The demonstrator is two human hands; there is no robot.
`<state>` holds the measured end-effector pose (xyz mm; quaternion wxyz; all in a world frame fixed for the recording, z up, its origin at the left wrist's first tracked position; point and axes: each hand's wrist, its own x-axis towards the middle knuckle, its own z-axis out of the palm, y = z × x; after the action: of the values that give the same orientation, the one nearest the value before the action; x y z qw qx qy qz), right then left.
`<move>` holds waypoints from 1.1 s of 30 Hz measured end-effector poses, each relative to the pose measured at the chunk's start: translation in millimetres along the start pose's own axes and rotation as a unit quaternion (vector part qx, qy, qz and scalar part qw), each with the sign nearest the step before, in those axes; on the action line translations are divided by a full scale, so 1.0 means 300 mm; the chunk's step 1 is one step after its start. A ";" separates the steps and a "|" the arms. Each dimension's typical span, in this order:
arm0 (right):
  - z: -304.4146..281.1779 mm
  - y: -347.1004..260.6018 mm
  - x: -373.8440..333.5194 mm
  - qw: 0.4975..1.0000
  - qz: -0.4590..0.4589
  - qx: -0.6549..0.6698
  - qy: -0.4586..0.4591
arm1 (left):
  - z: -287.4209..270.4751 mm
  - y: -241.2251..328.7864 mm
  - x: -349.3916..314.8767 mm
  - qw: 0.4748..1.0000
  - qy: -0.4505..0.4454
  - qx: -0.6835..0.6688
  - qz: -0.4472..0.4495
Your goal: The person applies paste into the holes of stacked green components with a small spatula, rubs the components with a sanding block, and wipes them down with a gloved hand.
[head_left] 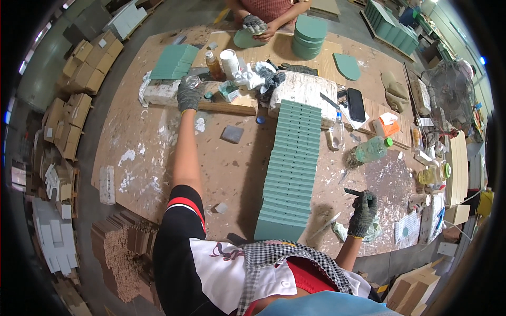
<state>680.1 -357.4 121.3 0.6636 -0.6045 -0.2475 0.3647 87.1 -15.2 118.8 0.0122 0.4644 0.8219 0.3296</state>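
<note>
My left hand (190,96), in a grey knit glove, reaches far out beside the white-wrapped block. Its fingers close round a small clear, rounded thing (192,82), apparently a little container. Next to it are a small teal cap (208,96) and an open teal-stained tub (229,90). My right hand (362,215), gloved too, is closed on a thin black tool (352,191), its exact kind unclear, over the right part of the table. Between my arms a long row of overlapping green panels (289,168) with small dark holes leans on a white-wrapped block (303,90).
Across the table a co-worker's hands (258,29) handle a green rounded panel (244,39). Stacked green panels (309,38) stand nearby. A green-capped bottle (372,149), clear bottle (336,132), phone (356,104) and fan (448,95) occupy the right. Another green stack (174,61) sits far left.
</note>
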 end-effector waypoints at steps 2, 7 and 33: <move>0.003 -0.004 -0.001 1.000 -0.010 0.007 -0.010 | -0.012 -0.014 0.003 0.979 -0.062 -0.144 0.128; 0.037 -0.025 -0.009 0.998 0.019 0.051 -0.007 | 0.044 0.028 -0.035 0.988 -0.103 -0.079 0.088; 0.584 -0.182 -0.366 0.942 -0.139 -0.048 -0.303 | -0.396 0.405 -1.337 0.790 -0.294 -0.538 -0.028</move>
<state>488.2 -334.6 213.0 0.5716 -0.4564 -0.5358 0.4218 368.2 -345.1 164.2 0.5099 0.4343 0.4810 0.5657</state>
